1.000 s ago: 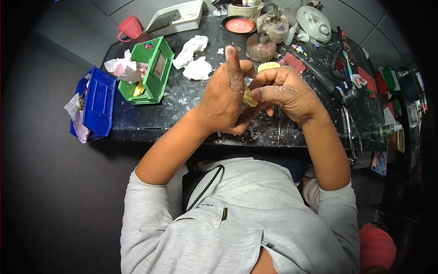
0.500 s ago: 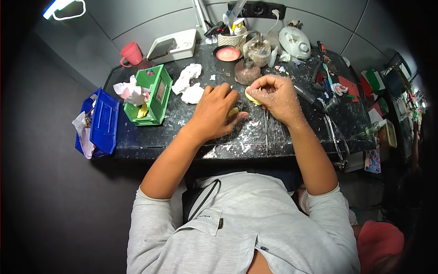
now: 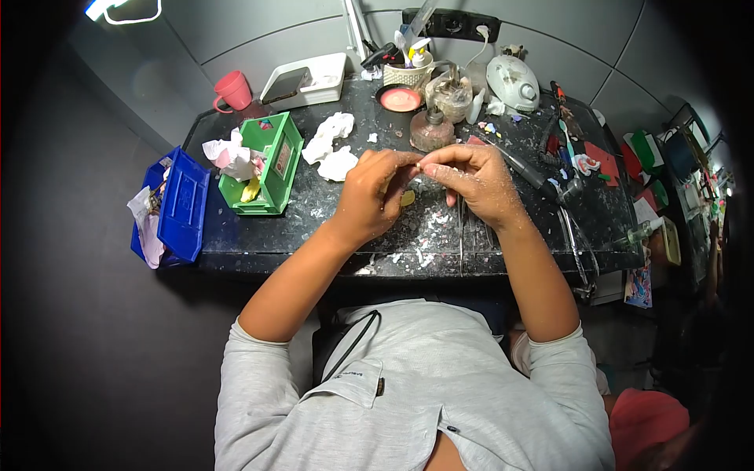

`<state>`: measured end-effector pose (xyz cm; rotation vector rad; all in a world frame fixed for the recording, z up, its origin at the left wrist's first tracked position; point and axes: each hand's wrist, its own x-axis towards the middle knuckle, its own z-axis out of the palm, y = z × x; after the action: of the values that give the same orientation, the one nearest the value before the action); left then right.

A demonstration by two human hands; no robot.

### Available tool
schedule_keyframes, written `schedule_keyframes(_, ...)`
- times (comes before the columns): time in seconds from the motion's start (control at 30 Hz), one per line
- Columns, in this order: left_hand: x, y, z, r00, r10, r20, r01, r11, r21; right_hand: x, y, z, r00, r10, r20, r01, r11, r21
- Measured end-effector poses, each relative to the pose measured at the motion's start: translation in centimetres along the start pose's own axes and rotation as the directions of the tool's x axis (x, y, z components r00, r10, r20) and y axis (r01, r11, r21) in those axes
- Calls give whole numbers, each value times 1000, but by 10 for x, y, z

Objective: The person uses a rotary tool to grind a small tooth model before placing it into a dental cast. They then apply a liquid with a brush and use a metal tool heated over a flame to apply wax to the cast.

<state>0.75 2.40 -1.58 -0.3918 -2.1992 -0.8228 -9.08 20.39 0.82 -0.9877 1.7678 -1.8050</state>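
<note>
My left hand (image 3: 371, 195) and my right hand (image 3: 477, 187) meet above the front middle of the black workbench (image 3: 314, 235). Both are closed, with thumbs and fingertips pinched together around a tiny pale piece (image 3: 420, 166) too small to name. White specks dust my right hand. Just below the fingers, a small yellow piece (image 3: 408, 198) lies on the bench beside my left thumb. Thin metal tools (image 3: 462, 235) lie under my right hand, partly hidden. A glass spirit burner (image 3: 432, 132) stands just beyond the fingertips.
On the left are a green bin (image 3: 283, 169), a blue bin (image 3: 184, 212) and crumpled tissue (image 3: 334, 145). A pink mug (image 3: 233, 92) and white tray (image 3: 314, 82) stand behind. A handpiece (image 3: 528, 173) lies right, near a white machine (image 3: 513, 82). A person in red (image 3: 648, 424) sits lower right.
My left hand has lifted and turned in to meet my right fingertips. The yellow piece pinched in my right hand earlier no longer shows there; a yellow piece is now visible on the bench.
</note>
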Motion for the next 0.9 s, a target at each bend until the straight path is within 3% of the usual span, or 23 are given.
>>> schedule_keyframes(0.07, 1, 1, 2, 996, -53, -69, 48, 995, -84, 0, -1, -3, 1000, -7, 5, 7, 1000, -3)
schedule_keyframes(0.13, 0, 3, 0, 991, -126, -52, 117, 981, -156, 3, 3, -16, 982, -111, -151, 86, 982, -166)
schedule_keyframes(0.17, 0, 3, -1, 980, -196, -31, 184, 957, -225, 7, 7, -27, 950, -224, -216, 139, 927, -349)
schedule_keyframes(0.23, 0, 4, -2, 971, -237, -13, 221, 921, -320, 6, -5, -41, 888, -239, -392, -80, 761, -643)
schedule_keyframes(0.3, -2, 3, -2, 962, -272, 17, 255, 876, -409, 6, 15, -76, 882, -285, -376, -191, 513, -837)
schedule_keyframes(0.33, -2, 2, -2, 960, -280, 18, 254, 843, -475, 5, 14, -85, 899, -164, -405, -288, 474, -832)
schedule_keyframes(0.37, -3, 1, -1, 958, -287, 20, 252, 804, -538, 6, 17, -91, 900, -159, -406, -291, 476, -830)
schedule_keyframes(0.43, -3, 2, -2, 955, -295, 38, 267, 794, -546, 7, 16, -93, 912, -17, -410, -385, 315, -868)
schedule_keyframes(0.47, -2, 2, -3, 953, -299, 52, 277, 785, -553, 8, 16, -92, 905, 26, -424, -409, 317, -856)
schedule_keyframes(0.63, -1, 5, -2, 950, -305, 68, 278, 726, -629, 15, 23, -94, 905, 25, -424, -413, 289, -864)
schedule_keyframes(0.7, 1, 4, -3, 928, -354, 111, 308, 567, -764, 14, 20, -93, 897, 51, -439, -434, 289, -853)
schedule_keyframes(0.9, 5, -2, -10, 875, -421, 238, 406, 374, -834, 15, 26, -96, 822, -100, -561, -477, 417, -774)
